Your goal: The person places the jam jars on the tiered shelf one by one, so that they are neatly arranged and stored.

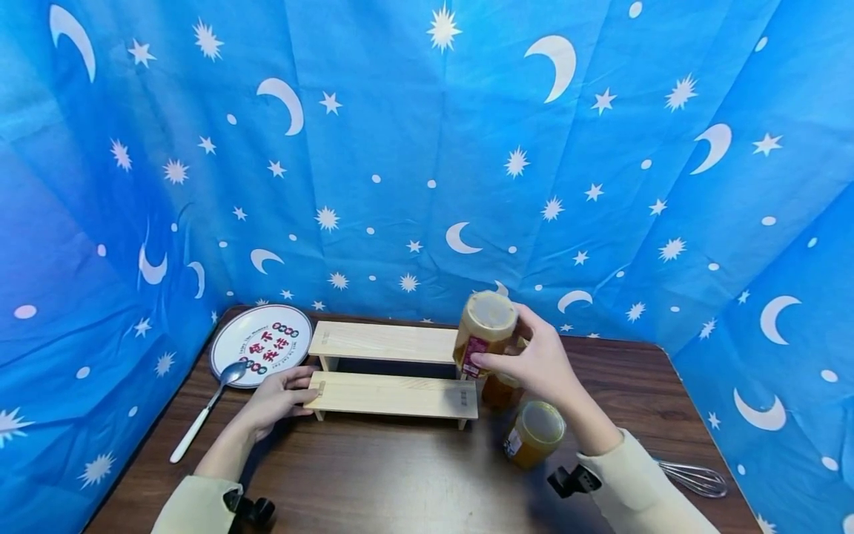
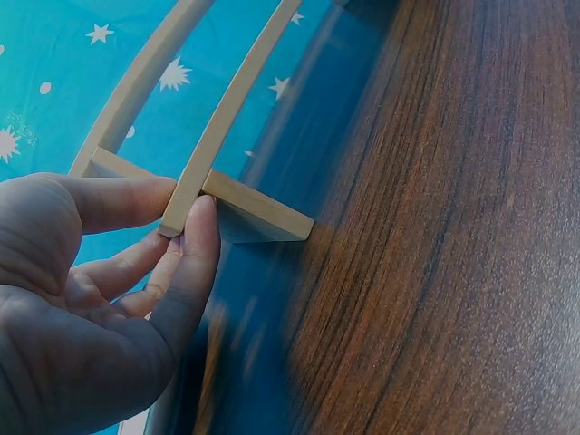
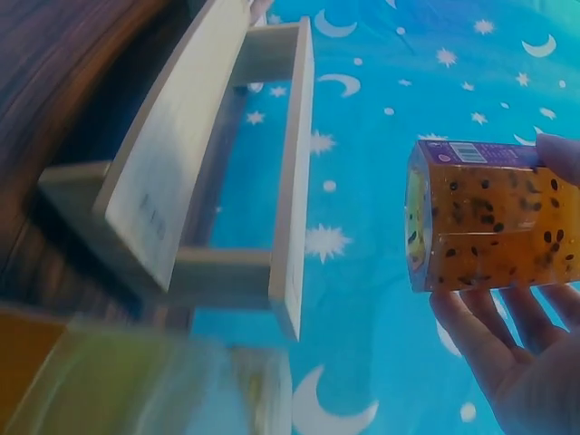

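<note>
A jar of seeded orange preserve (image 1: 485,334) is held aloft in the curled fingers of the right hand (image 1: 543,363), above the right end of the two-tier wooden shelf (image 1: 394,367). A second jar (image 1: 502,389) is largely hidden behind that hand; a third jar (image 1: 534,434) stands just beside it, so three are counted. The shelf's lower left corner is pinched by the left hand (image 1: 280,397). One plate (image 1: 262,343), one spoon (image 1: 203,411) and one whisk (image 1: 694,478), partly cut off by the sleeve, lie on the table (image 1: 400,475).
</note>
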Demonstrator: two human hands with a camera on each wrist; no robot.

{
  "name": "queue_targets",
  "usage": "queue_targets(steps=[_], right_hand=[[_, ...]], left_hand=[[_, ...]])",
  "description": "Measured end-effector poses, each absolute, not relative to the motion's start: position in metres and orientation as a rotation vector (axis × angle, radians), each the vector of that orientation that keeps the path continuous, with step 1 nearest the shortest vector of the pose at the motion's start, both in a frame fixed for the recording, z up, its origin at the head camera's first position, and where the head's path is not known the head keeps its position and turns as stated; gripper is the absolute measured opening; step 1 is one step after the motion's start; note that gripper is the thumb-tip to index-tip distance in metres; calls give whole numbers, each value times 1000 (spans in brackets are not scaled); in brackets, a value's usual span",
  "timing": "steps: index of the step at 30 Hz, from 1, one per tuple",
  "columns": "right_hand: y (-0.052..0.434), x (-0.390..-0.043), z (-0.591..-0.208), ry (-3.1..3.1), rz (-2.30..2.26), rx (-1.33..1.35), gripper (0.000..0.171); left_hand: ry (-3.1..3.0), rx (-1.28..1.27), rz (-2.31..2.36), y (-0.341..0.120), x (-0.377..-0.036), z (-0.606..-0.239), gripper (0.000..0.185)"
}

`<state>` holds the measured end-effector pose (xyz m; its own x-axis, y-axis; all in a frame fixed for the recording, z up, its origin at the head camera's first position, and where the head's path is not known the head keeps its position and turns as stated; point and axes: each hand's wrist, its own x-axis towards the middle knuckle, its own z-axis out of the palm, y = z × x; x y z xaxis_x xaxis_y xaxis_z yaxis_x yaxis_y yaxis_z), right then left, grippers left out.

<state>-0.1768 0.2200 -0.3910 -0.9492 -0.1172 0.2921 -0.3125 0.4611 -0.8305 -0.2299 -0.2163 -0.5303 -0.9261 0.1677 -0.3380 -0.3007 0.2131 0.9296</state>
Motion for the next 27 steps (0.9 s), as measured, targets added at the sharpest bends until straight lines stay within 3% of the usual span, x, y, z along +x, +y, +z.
queue_targets(steps=[27], right_hand=[[100, -233, -408, -2464, 1671, 507, 77]], left_hand=[[2118, -115, 1769, -212, -224, -535, 69]])
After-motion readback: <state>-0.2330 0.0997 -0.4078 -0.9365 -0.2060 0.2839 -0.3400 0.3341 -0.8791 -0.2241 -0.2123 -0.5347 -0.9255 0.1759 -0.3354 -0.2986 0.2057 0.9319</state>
